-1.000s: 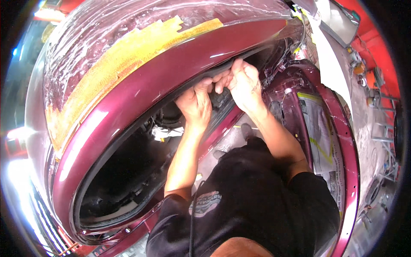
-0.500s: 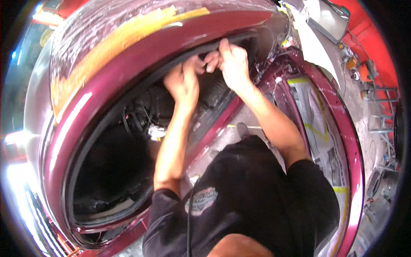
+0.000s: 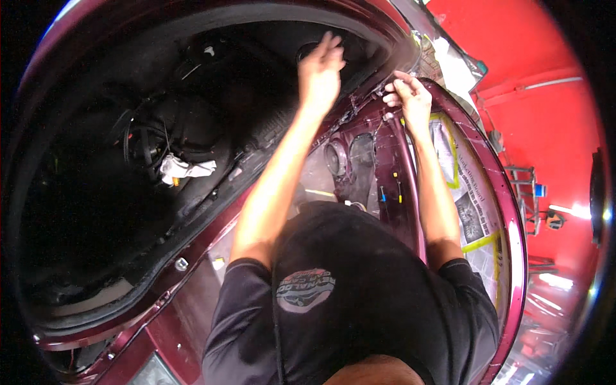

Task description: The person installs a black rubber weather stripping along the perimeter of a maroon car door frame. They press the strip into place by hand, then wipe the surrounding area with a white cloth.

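My left hand [image 3: 322, 72] is raised inside the upper part of the car's door opening, fingers stretched and a little apart, slightly blurred. I see nothing in it. My right hand [image 3: 409, 99] hovers at the top of the open maroon car door [image 3: 518, 256], near the hinge side, with its fingers loosely bent and apart. No object shows in it. Along the opening's edge runs a black rubber door seal [image 3: 131, 296].
Inside the dark cabin are a steering wheel [image 3: 138, 144] and a white crumpled cloth-like piece [image 3: 186, 168]. Newspaper [image 3: 471, 212] edged with yellow tape covers the door window. A red wall [image 3: 539, 122] and metal stand [image 3: 525, 192] are to the right.
My hands were close together at the upper edge of the door opening; now they are apart, the right one over by the door. The view has shifted, showing more of the cabin.
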`<state>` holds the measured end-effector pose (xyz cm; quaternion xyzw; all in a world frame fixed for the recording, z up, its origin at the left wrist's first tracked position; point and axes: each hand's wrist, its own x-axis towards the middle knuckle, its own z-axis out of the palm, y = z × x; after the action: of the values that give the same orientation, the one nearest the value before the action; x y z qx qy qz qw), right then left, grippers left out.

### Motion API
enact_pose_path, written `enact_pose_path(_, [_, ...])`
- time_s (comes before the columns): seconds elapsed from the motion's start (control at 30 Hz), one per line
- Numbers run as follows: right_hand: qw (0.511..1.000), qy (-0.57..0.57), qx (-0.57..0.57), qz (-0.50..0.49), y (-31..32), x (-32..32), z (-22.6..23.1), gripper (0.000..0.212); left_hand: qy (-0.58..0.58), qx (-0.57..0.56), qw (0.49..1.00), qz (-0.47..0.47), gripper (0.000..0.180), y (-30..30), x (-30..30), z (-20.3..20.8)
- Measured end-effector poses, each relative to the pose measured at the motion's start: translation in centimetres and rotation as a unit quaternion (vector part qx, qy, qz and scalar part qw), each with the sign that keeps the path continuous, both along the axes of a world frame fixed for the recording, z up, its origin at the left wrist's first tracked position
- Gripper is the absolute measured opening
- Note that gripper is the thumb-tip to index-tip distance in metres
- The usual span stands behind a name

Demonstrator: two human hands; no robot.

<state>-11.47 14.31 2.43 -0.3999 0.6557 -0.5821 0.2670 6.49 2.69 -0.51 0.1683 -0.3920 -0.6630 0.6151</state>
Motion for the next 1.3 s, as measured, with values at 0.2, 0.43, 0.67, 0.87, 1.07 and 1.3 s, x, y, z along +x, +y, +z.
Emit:
enact_pose_path(0.2, [0.959,0.262,-0.111,-0.011,-3.7,4.1,4.9,0.039,-0.072,-0.042,0.993,-0.078,0.051,-1.3,-2.9,0.1])
enact_pose_path(0.43, [0.887,0.44,-0.135,-0.035,-4.6,1.9,4.9,0.035,-0.01,-0.014,0.999,-0.032,0.062,-0.8,-1.7,-1.9])
enact_pose_path(0.67, [0.903,0.423,-0.074,-0.034,-5.6,0.8,5.9,0.029,0.007,-0.052,0.993,-0.104,0.037,0.0,-4.8,1.3])
enact_pose_path(0.87, [0.804,0.565,-0.177,-0.052,-5.6,-0.1,4.1,0.079,-0.183,-0.045,0.98,0.059,0.039,-0.4,-1.9,0.0])
enact_pose_path(1.07, [0.762,0.607,-0.222,-0.039,-9.6,-0.6,3.9,0.091,-0.207,-0.204,0.949,0.122,0.031,-2.4,0.2,3.8])
enact_pose_path(1.3, [0.791,0.599,-0.126,0.011,-7.8,-0.1,7.4,0.098,-0.275,-0.193,0.94,0.058,0.027,-3.2,1.7,4.0])
